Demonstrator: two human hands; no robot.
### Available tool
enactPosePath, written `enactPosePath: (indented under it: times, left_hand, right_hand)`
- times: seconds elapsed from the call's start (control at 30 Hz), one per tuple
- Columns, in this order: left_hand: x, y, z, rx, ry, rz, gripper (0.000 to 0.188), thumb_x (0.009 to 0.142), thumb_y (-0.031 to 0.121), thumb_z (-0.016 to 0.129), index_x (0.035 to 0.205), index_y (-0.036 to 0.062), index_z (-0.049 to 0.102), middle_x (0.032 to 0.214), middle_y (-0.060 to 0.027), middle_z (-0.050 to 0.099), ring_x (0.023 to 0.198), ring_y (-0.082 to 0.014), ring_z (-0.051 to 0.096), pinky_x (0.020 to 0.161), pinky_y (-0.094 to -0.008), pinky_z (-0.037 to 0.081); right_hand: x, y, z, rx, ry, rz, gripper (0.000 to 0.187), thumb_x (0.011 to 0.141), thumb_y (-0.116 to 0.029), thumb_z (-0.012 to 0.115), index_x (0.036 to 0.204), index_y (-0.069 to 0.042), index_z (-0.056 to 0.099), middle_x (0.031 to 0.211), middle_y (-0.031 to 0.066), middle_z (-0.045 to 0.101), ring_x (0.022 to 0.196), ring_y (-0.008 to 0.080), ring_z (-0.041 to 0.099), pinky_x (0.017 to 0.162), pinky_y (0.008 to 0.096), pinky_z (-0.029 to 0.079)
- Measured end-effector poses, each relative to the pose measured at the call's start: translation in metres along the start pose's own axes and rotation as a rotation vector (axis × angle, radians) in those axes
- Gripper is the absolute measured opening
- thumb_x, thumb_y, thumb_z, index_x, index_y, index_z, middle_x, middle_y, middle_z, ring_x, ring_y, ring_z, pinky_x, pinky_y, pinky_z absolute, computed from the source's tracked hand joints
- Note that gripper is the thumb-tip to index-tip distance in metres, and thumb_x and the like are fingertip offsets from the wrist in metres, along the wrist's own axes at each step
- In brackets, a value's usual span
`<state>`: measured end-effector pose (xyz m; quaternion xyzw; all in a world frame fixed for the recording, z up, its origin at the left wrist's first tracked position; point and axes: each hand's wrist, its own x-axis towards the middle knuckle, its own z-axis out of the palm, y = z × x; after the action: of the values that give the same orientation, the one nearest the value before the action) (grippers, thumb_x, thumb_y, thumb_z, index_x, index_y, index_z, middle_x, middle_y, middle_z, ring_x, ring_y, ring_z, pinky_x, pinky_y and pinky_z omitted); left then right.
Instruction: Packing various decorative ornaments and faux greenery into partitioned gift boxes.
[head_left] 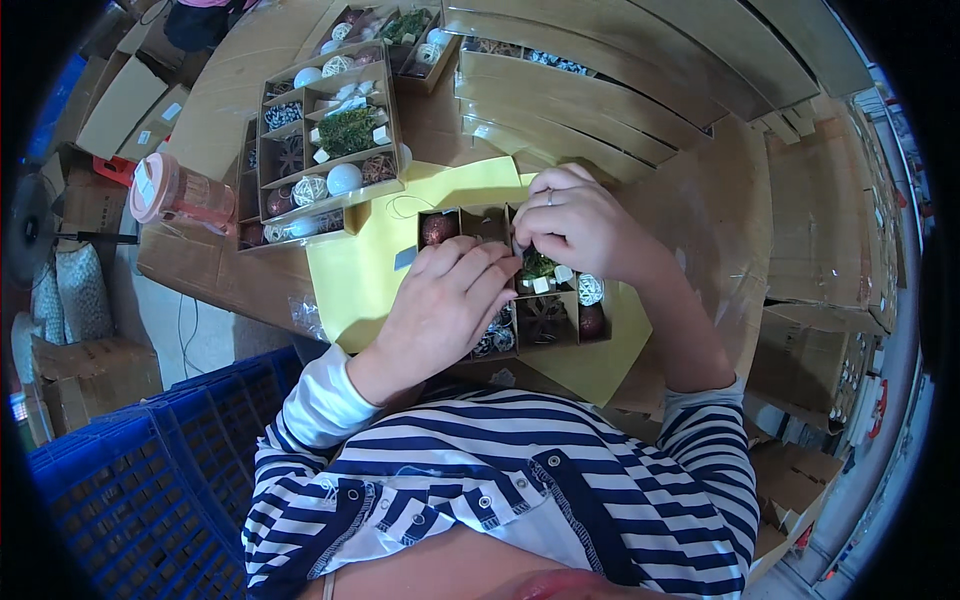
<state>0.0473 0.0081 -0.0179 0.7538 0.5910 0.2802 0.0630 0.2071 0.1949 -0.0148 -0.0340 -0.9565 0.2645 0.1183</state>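
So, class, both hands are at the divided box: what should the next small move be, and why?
Probably settle the moss lightly with the right hand, left hand close by: both hands nearly meet beside it, and the white cubes at its edge might shift if pressed hard. Whether anything is pinched is hidden.

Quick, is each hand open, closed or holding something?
Left hand: curled over the divided box; grip hidden.
Right hand: curled by green moss; grip hidden.

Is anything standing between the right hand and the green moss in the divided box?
Nothing visible does: the right hand is at the upper edge of the green moss. The left hand lies close on the left without coming between them. Contact cannot be told.
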Motion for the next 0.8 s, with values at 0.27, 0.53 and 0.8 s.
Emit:
enactPosePath:
  times: [0.27, 0.53, 0.8]
  left_hand:
    - [0.002, -0.004, 0.007, 0.057, -0.047, 0.013, 0.041, 0.089, 0.019, 0.068, 0.128, 0.0062, 0.063, 0.130, -0.0070, 0.061, 0.120, -0.0297, 0.054, 0.100, -0.0416, 0.044]
    - [-0.002, -0.004, 0.007, 0.087, -0.106, -0.009, 0.052, 0.093, 0.030, 0.064, 0.139, 0.0061, 0.055, 0.141, -0.0090, 0.053, 0.129, -0.0333, 0.046, 0.108, -0.0464, 0.038]
    - [-0.005, 0.023, -0.005, -0.050, 0.059, 0.167, 0.048, 0.090, 0.031, 0.068, 0.132, 0.0080, 0.061, 0.138, -0.0113, 0.055, 0.130, -0.0338, 0.047, 0.107, -0.0466, 0.037]
  right_hand:
    - [-0.022, -0.013, 0.000, -0.063, 0.252, 0.086, 0.021, 0.077, -0.001, 0.067, 0.095, -0.009, 0.076, 0.118, 0.0052, 0.062, 0.114, 0.0279, 0.053, 0.101, 0.0406, 0.042]
    - [-0.159, -0.063, 0.000, -0.516, 0.539, 0.848, 0.027, 0.089, -0.013, 0.067, 0.115, -0.009, 0.067, 0.113, 0.0129, 0.063, 0.108, 0.0319, 0.060, 0.094, 0.0440, 0.046]
    - [-0.234, -0.108, 0.001, -0.679, 0.456, 0.993, 0.013, 0.091, -0.011, 0.068, 0.103, -0.007, 0.066, 0.088, 0.0098, 0.066, 0.086, 0.0257, 0.067, 0.085, 0.0395, 0.050]
